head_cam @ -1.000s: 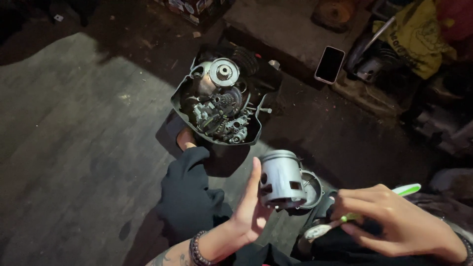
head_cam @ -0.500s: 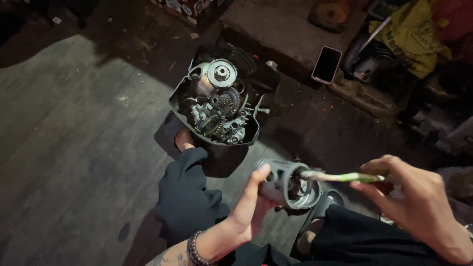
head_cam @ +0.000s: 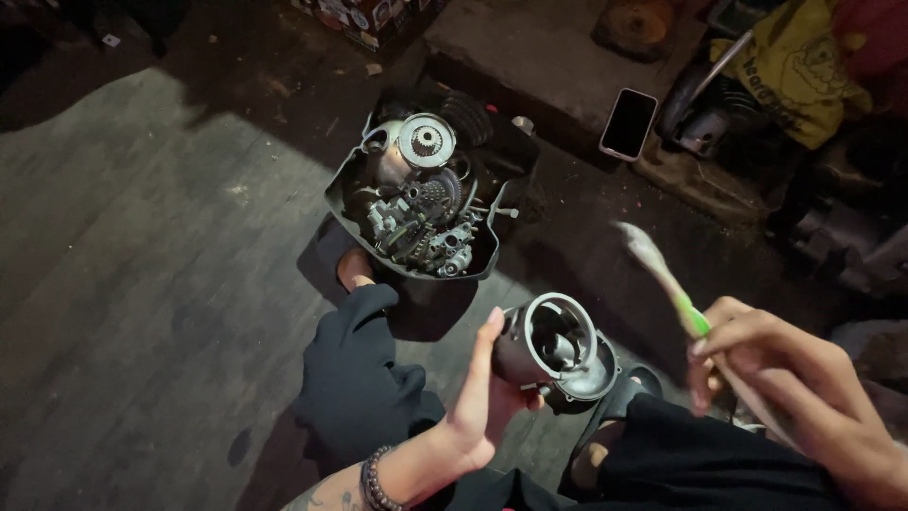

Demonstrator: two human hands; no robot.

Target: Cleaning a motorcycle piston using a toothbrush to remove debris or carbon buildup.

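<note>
Head view. Left hand (head_cam: 482,407): fingers curled round a grey hollow metal cylinder part (head_cam: 553,352), open end turned up toward the camera, held above the floor near the lower middle. Right hand (head_cam: 794,397): fingers pinched on a green-handled toothbrush (head_cam: 676,289), bristle end raised and blurred, clear of the cylinder. Grey concrete floor (head_cam: 142,284): black plastic tray of small metal gears and engine parts (head_cam: 416,208) beyond the hands; black slab phone (head_cam: 629,123) on a raised ledge at upper right; yellow cloth (head_cam: 785,66) in the far right corner.
</note>
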